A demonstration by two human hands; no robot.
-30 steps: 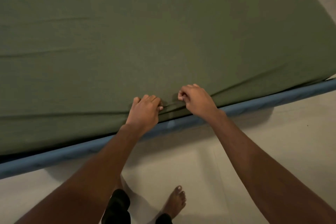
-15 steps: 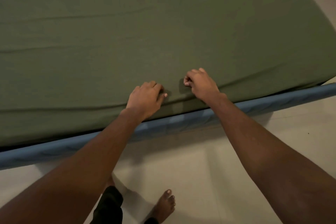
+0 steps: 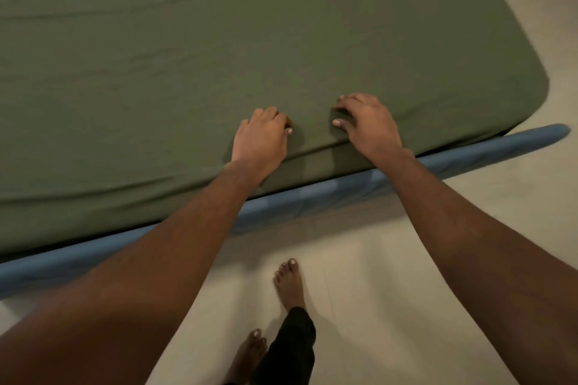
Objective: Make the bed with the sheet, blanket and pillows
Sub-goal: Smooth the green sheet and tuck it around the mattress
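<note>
Both hands lie on the green sheet [image 3: 281, 25] near its front edge: left hand [image 3: 261, 137] curled, grip unclear; right hand [image 3: 367, 123] spread, fingertips [image 3: 341, 99] pressing.

The sheet [image 3: 187, 56] lies flat across the upper frame, giving open room above both hands. The left hand [image 3: 261, 137] and right hand [image 3: 369, 125] rest near its lower edge, with a strip of sheet between them. Below, the blue rail [image 3: 469, 153] borders the floor [image 3: 391, 259], where two feet [image 3: 289, 284] stand at lower centre.
</note>
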